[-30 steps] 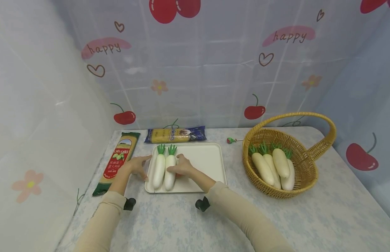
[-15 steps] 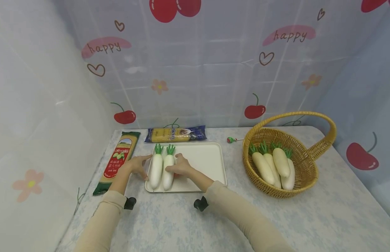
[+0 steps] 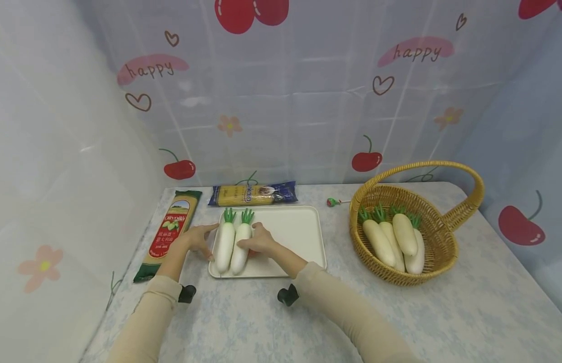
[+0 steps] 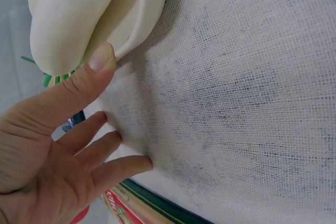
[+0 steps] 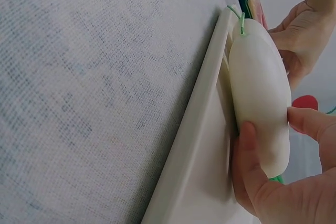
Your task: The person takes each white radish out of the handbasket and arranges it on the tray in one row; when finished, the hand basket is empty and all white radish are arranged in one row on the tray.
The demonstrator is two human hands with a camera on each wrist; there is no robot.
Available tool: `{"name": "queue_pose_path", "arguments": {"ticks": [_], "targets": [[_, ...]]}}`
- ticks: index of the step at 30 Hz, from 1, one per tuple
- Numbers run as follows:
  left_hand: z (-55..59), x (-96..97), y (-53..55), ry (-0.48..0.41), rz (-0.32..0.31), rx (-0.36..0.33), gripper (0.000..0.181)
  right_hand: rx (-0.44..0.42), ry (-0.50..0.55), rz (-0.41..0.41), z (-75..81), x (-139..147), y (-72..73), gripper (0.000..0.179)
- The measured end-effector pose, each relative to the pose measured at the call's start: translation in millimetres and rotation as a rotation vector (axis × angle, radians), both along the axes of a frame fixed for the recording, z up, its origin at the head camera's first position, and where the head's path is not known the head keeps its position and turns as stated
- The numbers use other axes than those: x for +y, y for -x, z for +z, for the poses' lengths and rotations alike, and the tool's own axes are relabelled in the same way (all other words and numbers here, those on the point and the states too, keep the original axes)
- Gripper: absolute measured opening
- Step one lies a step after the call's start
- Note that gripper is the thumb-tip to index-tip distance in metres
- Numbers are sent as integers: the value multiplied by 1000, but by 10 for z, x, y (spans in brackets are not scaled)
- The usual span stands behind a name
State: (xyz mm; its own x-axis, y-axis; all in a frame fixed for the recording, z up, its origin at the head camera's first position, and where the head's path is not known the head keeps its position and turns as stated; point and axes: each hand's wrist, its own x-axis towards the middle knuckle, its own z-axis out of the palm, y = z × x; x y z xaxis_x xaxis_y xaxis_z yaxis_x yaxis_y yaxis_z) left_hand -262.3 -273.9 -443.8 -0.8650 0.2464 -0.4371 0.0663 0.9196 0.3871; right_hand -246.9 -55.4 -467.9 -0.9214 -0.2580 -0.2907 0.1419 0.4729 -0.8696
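Observation:
Two white radishes with green tops lie side by side on the left part of a white tray (image 3: 292, 234). My right hand (image 3: 262, 241) grips the right radish (image 3: 241, 254), thumb on one side and fingers on the other, as the right wrist view shows on this radish (image 5: 260, 93). Against it, or nearly so, lies the left radish (image 3: 225, 249). At the tray's left edge is my left hand (image 3: 196, 240), holding nothing. Its thumb (image 4: 100, 61) rests at the tray's rim in the left wrist view, and the other fingers spread over the tablecloth.
A wicker basket (image 3: 448, 247) with several white radishes stands at the right. Behind the tray lies a blue-ended spaghetti pack (image 3: 251, 194). A green and red pasta pack (image 3: 169, 234) lies left, beside my left forearm. A lollipop (image 3: 332, 202) is near the basket.
Both radishes have shifted slightly left on the tray, and my right hand has moved left with the right one. Its lower end has swung closer to the left radish. My left hand has stayed put.

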Motion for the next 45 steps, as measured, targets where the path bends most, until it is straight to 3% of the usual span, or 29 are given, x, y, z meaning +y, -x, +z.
{"name": "queue_pose_path", "arguments": {"ticks": [11,21,29,39,45], "targets": [[-40,-4,13,-20,24,-20,110,-40,40,-14,-12,11,9,77],[-34,-20,28,-18,3,-8,110,-25,12,108,48,286,-34,77],[3,-26,32,-22,27,-21,110,1,23,201,264,891,-163,70],[-44,-30,26,-16,27,-12,109,143,30,325,656,1869,-493,63],[-48,-35,21,-3,0,11,109,235,13,347,807,2397,-603,60]]}}
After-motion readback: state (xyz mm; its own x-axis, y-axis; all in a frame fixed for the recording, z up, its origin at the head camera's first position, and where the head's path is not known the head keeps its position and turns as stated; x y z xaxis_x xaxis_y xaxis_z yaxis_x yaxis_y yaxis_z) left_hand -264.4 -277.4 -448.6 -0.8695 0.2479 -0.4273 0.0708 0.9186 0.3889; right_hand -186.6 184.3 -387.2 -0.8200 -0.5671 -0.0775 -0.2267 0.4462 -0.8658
